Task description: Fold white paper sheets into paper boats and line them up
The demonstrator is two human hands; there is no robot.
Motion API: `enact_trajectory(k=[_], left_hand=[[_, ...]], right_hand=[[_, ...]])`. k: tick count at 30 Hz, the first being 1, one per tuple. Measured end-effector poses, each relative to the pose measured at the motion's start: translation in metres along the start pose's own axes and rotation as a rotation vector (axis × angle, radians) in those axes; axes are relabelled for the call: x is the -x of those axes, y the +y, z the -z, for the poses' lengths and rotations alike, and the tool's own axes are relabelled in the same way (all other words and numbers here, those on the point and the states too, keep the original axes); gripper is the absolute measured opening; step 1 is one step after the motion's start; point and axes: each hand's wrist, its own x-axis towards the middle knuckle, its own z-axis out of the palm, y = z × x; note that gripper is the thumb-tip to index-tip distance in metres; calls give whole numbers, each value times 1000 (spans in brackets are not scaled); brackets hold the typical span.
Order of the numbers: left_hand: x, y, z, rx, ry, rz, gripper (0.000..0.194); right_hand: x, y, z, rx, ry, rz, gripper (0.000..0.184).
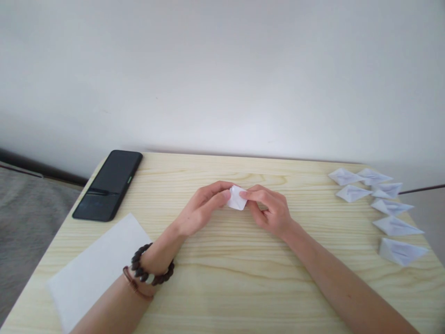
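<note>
Between my two hands, just above the middle of the table, is a small folded piece of white paper (pixel 238 200). My left hand (pixel 205 206) pinches its left edge between thumb and fingers. On the opposite edge, my right hand (pixel 269 206) grips the paper with its thumb on top and fingers behind. The paper looks roughly square and has creases. Its underside is hidden from me. A dark bead bracelet (pixel 139 264) and a thin reddish-brown cord circle my left wrist.
Several folded white paper boats (pixel 398 226) stand in rows along the right side of the wooden table (pixel 222 278). A black phone (pixel 107 185) lies at the far left. White paper sheets (pixel 97 264) lie partly under my left forearm. Behind the table rises a white wall (pixel 222 79).
</note>
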Motion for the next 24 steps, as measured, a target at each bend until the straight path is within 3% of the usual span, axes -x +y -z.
enact_trajectory(k=[10, 14, 17, 19, 24], left_hand=[[-4, -11, -3, 96, 87, 45, 25], [-4, -8, -4, 111, 97, 107, 25], [-4, -5, -5, 124, 92, 83, 24], [-4, -4, -5, 104, 102, 51, 24], [-4, -6, -14, -37, 224, -36, 22]], right_hand=[[-3, -7, 3, -65, -15, -7, 20], [-4, -8, 3, -108, -47, -157, 13], [-6, -8, 2, -97, -83, -275, 14], [-7, -8, 2, -74, -138, -257, 5], [-9, -8, 2, -23, -177, -221, 16]])
